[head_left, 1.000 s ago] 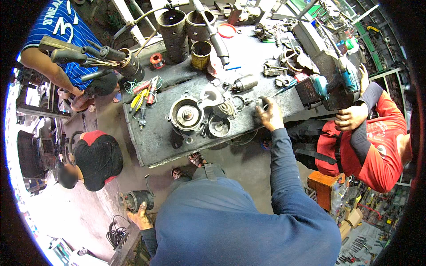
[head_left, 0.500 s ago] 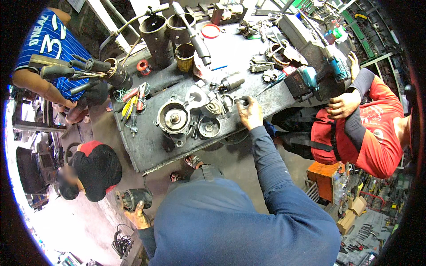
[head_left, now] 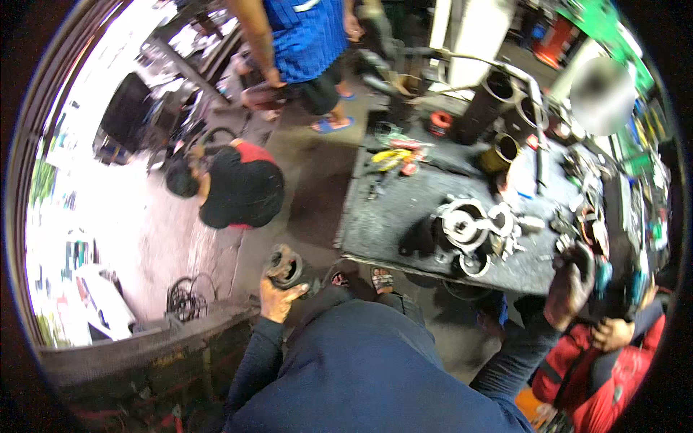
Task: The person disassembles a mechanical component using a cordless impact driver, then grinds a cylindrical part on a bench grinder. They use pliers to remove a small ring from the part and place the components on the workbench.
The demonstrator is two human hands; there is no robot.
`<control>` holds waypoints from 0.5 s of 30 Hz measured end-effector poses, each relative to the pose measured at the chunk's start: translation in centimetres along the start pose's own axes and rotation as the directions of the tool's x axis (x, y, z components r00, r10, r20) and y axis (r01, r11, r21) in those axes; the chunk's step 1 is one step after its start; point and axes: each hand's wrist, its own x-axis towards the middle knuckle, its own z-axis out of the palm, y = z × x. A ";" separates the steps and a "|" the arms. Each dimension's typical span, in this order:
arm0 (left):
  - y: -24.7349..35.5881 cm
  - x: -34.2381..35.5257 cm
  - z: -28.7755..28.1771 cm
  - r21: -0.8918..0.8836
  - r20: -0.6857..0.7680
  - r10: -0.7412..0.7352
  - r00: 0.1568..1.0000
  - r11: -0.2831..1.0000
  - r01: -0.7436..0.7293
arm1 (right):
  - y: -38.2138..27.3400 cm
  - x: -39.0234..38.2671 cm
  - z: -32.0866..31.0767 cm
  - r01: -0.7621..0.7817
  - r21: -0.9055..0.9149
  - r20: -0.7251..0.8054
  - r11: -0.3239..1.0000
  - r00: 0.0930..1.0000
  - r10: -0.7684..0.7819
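My left hand (head_left: 277, 302) is closed around a dark cylindrical metal housing (head_left: 285, 265) with an open end, held off the bench's left front corner. Over by the bench's right front edge, my right hand (head_left: 567, 297) is raised with its fingers curled. Something dark shows at its fingertips, too blurred to name. On the dark workbench (head_left: 386, 224) between my hands lie a round metal casing (head_left: 462, 226) and a smaller metal cup (head_left: 474, 265), with several metal parts crowded beside them.
Yellow-handled pliers (head_left: 390, 156), a red spool (head_left: 439, 123), a yellow tin (head_left: 499, 155) and tall dark cylinders (head_left: 491, 101) stand or lie farther back. A person in red (head_left: 606, 382) is close at right. Another crouches in black (head_left: 245, 184) at left; one in blue (head_left: 307, 43) stands beyond.
My view has swung left, so the bench now sits farther right. My right hand has come away from the bench parts toward its right front edge. The left still holds the housing.
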 end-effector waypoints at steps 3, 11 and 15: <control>-0.3 0.4 -1.2 -0.031 -0.032 0.044 0.999 0.998 -0.045 | -3.0 0.6 6.6 0.046 0.132 0.276 0.990 0.958 -0.081; -4.7 2.8 -8.1 -0.066 -0.089 -0.063 0.994 0.996 0.057 | -1.9 -3.6 24.0 -0.043 -0.263 0.786 0.964 0.569 0.240; -3.5 6.1 -11.5 -0.137 0.019 0.111 0.994 0.985 -0.108 | -0.5 -7.9 31.8 -0.086 -0.389 0.751 0.917 0.547 0.370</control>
